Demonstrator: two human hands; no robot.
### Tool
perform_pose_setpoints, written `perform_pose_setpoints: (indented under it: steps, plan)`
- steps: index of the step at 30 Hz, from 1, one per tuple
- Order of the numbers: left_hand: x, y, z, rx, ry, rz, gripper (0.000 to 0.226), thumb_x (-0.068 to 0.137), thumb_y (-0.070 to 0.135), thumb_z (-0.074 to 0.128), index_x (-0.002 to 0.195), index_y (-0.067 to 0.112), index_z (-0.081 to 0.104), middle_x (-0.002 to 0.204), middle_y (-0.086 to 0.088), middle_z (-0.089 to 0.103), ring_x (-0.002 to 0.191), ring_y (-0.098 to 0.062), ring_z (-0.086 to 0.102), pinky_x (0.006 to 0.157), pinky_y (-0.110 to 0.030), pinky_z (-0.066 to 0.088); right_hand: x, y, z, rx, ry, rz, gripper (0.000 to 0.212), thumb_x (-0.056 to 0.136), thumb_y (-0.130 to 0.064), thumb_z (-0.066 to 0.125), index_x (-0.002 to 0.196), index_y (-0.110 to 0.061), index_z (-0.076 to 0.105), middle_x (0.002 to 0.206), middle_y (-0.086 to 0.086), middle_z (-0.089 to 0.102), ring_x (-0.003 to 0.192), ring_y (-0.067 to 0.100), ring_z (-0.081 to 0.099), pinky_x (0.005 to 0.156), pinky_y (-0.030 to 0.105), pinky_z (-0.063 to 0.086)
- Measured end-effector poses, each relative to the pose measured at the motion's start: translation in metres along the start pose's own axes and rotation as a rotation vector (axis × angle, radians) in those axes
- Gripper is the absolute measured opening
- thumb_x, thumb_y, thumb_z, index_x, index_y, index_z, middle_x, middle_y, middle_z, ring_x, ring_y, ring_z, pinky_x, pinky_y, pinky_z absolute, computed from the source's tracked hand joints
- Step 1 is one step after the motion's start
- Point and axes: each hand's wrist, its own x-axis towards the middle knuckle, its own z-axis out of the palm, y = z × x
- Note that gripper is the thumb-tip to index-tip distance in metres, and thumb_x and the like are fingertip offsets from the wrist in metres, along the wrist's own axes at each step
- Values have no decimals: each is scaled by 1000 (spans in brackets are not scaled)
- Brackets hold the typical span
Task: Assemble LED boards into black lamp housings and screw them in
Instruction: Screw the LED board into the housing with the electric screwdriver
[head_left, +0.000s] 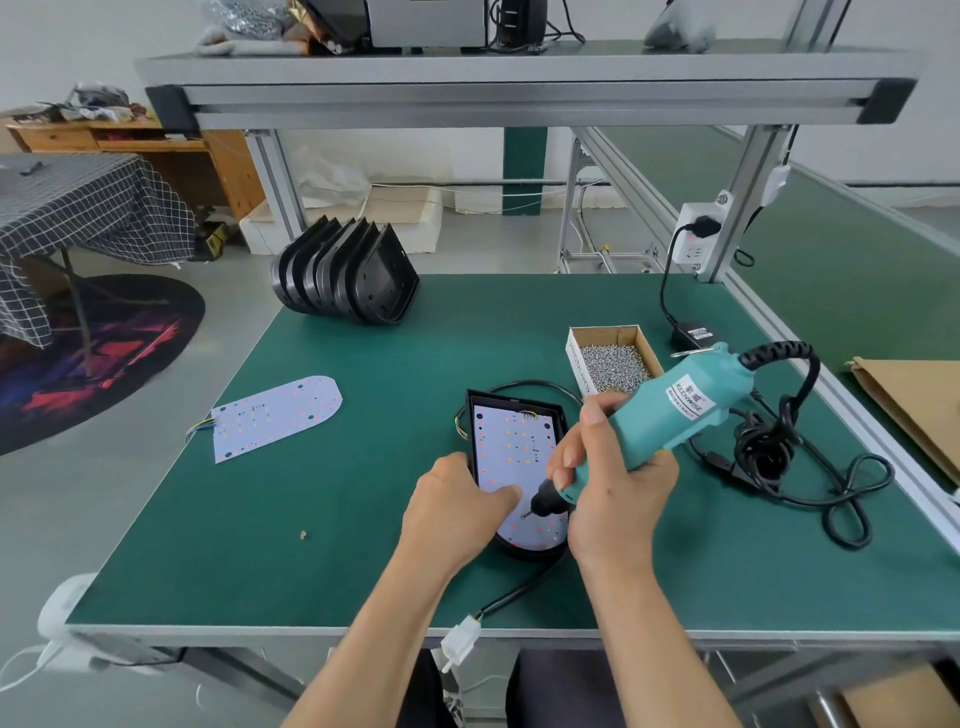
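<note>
Right hand (613, 483) grip wrapped round teal screwdriver (675, 410) — bit on LED board (514, 457), left hand (457, 512) fingers flat on it

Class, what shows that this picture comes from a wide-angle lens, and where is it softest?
Head view: the shelf beam bows and the table edges splay, typical wide-angle distortion; light is even with faint shadows; the screws blur into a grey mass, and the corners look softest.

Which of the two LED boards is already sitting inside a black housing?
The LED board under the left hand and the screwdriver sits in a housing. The other board lies bare on the mat.
</note>
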Motion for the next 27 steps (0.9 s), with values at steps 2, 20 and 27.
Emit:
perform_pose_setpoints:
  steps: [2, 20, 27]
  plan:
    - [-1, 1, -1, -14, -8, -6, 32, 77, 42, 74, 90, 16, 63, 87, -1, 70, 84, -25, 67, 74, -38, 58, 2, -1, -2, 48, 1, 9, 5, 91, -31, 68, 88, -29, 71, 56, 1, 49, 43, 22, 42, 48, 28, 41]
    - [-5, 1, -14, -111, -60, -33, 52, 73, 64, 75, 78, 13, 66, 70, 5, 71, 65, -21, 64, 65, -35, 56, 21, -23, -22, 288, 200, 60, 26, 91, -33, 70, 114, -22, 76, 65, 3, 57, 57, 20, 54, 60, 31, 53]
    - [3, 31, -37, -104, 305, 206, 20, 89, 43, 75, 80, 28, 66, 67, 13, 66, 69, -2, 61, 64, -25, 48, 31, -6, -79, 574, 417, 248, 23, 97, -45, 65, 104, -25, 77, 84, -4, 62, 82, 12, 62, 86, 29, 55]
